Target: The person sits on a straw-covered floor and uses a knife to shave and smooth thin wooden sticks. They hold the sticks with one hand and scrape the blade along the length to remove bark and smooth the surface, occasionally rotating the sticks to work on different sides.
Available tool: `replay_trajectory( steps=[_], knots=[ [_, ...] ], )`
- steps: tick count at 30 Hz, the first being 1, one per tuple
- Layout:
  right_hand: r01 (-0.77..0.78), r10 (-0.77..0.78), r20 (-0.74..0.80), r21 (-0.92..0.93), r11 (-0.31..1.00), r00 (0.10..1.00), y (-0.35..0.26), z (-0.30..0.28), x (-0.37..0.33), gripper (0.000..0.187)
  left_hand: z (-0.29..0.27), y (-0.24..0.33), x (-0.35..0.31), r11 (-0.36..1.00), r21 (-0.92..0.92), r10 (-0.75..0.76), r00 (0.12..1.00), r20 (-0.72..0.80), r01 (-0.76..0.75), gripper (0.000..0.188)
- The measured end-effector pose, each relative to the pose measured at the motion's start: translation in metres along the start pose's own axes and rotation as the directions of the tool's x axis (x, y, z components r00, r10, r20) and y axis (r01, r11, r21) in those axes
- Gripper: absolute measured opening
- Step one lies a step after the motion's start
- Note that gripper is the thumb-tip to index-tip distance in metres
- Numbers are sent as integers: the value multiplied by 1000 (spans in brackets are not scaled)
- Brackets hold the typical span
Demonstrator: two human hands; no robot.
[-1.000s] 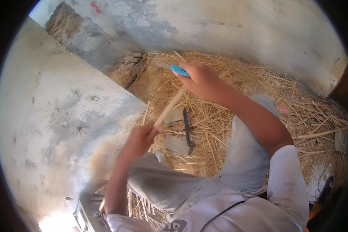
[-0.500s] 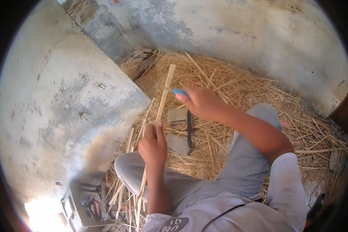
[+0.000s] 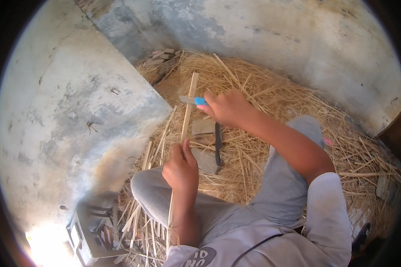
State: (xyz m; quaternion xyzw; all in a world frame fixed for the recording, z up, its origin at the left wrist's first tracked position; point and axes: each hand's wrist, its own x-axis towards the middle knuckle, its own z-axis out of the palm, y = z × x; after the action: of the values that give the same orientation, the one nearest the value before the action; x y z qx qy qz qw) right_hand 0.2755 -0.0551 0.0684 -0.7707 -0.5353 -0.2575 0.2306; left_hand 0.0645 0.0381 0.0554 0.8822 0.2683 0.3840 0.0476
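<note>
My left hand [image 3: 181, 167] is closed round a long, pale wooden strip [image 3: 187, 122], which rises away from me and also runs down along my left forearm. In my right hand [image 3: 227, 107] is a knife [image 3: 201, 101] with a blue handle, gripped close to the blade. The blade lies across the strip near its far end and looks to be touching it. Below the knife, on the ground, rests a dark, long-bladed tool [image 3: 218, 144] beside flat stone blocks [image 3: 203, 126].
Straw-like shavings and thin strips [image 3: 272, 102] cover the floor. A pale, stained wall [image 3: 298, 40] curves behind, and a slanting panel [image 3: 89, 102] stands on the left. At lower left is a grey open case [image 3: 91, 242]. Stacked brick-like pieces [image 3: 164, 55] sit in the far corner.
The knife blade has turned and now shows more clearly across the strip. My right hand has shifted slightly left; my left hand has shifted a little right, still holding the strip.
</note>
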Motion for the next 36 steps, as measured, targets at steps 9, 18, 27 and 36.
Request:
replay_trajectory(
  steps=[9, 18, 27, 36],
  knots=[
    [-166, 167, 129, -20, 986, 977, 12, 3, 2, 46, 12, 16, 8, 992, 57, -125, 972, 200, 116, 27],
    [-62, 21, 397, 91, 994, 918, -38, 7, -24, 47, 24, -3, -9, 990, 134, -66, 988, 138, 47, 23],
    [-79, 103, 165, -143, 987, 981, 11, 27, -9, 52, 20, 7, -10, 994, 74, -91, 978, 186, 79, 24],
    [-450, 177, 634, 300, 841, 753, 13, 11, -4, 61, 25, -7, -4, 907, -303, -171, 915, 366, 291, 32]
  ],
)
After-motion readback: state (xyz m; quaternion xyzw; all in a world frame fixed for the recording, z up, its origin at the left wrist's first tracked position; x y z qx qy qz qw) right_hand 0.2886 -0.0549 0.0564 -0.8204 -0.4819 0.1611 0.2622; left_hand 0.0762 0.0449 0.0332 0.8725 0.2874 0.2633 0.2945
